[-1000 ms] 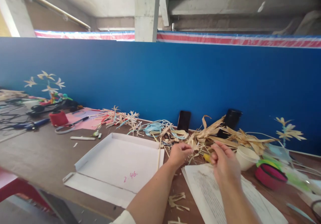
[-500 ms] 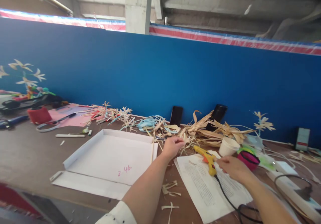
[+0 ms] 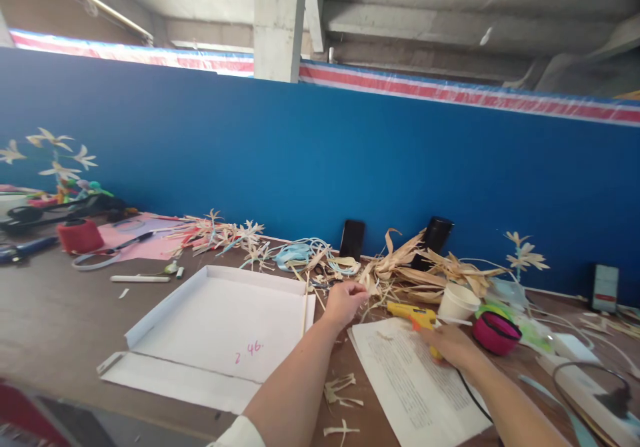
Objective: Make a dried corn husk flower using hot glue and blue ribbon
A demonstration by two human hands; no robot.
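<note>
My right hand (image 3: 450, 345) is closed around the handle of a yellow hot glue gun (image 3: 410, 312), whose nozzle points left over printed sheets of paper (image 3: 415, 393). A white stick shows at the gun's rear, and its black cord runs off below my wrist. My left hand (image 3: 345, 301) is closed in a pinch beside the loose husk strips; what lies between its fingertips is too small to make out. Just left of that hand is a shallow white box lid (image 3: 220, 320) marked with pink numbers, with thin sticks (image 3: 305, 307) lying along its right side.
Dried corn husks (image 3: 400, 260), a white cup (image 3: 457, 300) and a pink round case (image 3: 495, 331) stand behind my right hand. Farther right lies a power strip (image 3: 585, 387). Husk flowers (image 3: 247, 233), blue cords (image 3: 295, 253) and a phone (image 3: 353, 239) line the blue partition (image 3: 300, 153).
My right hand has closed over the glue gun's handle, which it was only beside before. The gun has turned slightly and lies closer to level. My left hand stays pinched in nearly the same place.
</note>
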